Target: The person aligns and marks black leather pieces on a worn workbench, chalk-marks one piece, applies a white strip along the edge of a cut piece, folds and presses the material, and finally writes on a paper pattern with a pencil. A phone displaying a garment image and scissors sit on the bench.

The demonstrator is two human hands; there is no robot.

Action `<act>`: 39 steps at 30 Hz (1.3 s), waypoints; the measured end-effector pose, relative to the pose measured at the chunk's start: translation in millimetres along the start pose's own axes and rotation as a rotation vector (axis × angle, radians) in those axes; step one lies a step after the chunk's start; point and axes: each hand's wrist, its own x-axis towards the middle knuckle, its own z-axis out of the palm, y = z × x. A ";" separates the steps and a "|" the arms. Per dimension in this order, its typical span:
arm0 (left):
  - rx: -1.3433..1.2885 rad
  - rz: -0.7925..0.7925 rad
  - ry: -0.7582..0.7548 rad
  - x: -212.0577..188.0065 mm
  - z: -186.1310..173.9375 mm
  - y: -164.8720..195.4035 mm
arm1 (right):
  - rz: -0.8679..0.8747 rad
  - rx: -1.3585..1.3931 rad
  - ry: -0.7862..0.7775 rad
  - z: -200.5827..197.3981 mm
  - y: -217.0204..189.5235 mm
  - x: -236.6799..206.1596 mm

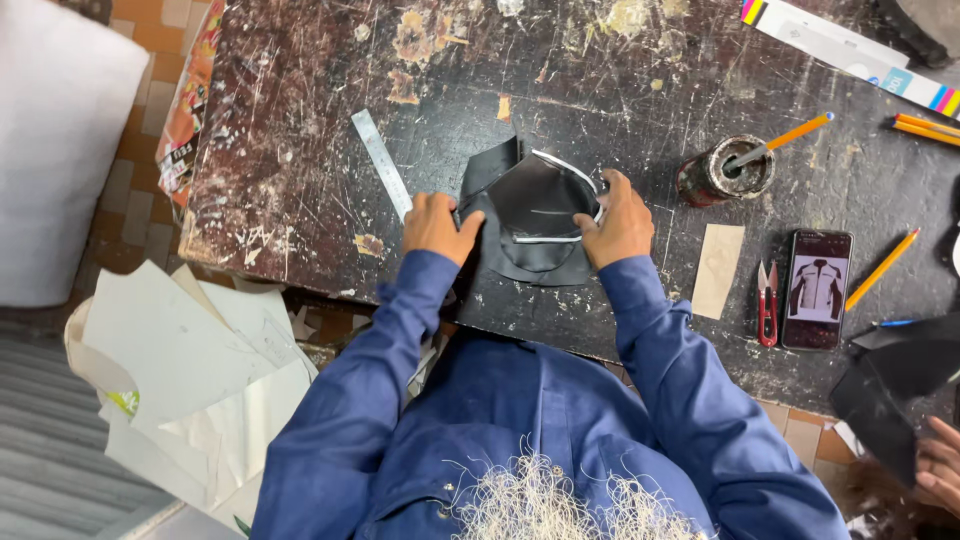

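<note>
Head view
Left hand (433, 228): it rests on the dark scratched wooden table (300, 150); the fingers are curled together and press the left edge of the black curved leather piece (530, 215), thumb on its surface.
Right hand (620, 225): its fingers are closed on the right edge of the same leather piece, and the thumb lies over the lower white-marked line.
Leather piece: it lies on the table between the fingers of both hands, partly lifted and folded at the top left corner, with a white line along its rounded edge.
Steel ruler (381, 163): it lies flat and slanted, just beyond the left fingers, its lower end near the knuckles.
Rusty round tin with an orange pencil (725, 172): it stands beyond the right fingers, near but apart.
Beige rectangular card (718, 270): right of the right wrist.
Red thread snips (767, 303): just beside a black phone (817, 290), well apart from the right fingers.
White paper patterns (190, 370): below the table edge, left of the left sleeve.
Another person's hand (940, 465): at the far right corner, on a black piece of material (885, 385).
</note>
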 end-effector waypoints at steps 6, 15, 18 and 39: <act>0.057 -0.105 -0.164 8.7 15.8 12.2 | 0.163 0.232 0.033 -41.5 19.5 -13.4; 0.309 0.134 -0.312 103.7 -41.4 -17.7 | -0.024 0.116 0.209 -76.6 21.5 -48.4; 0.209 0.276 -0.011 124.9 -46.9 -23.8 | 0.008 0.160 0.266 -72.6 4.7 -44.4; -0.091 0.375 -0.297 113.1 -80.9 -72.5 | -0.044 0.107 -0.191 20.6 -87.4 -47.8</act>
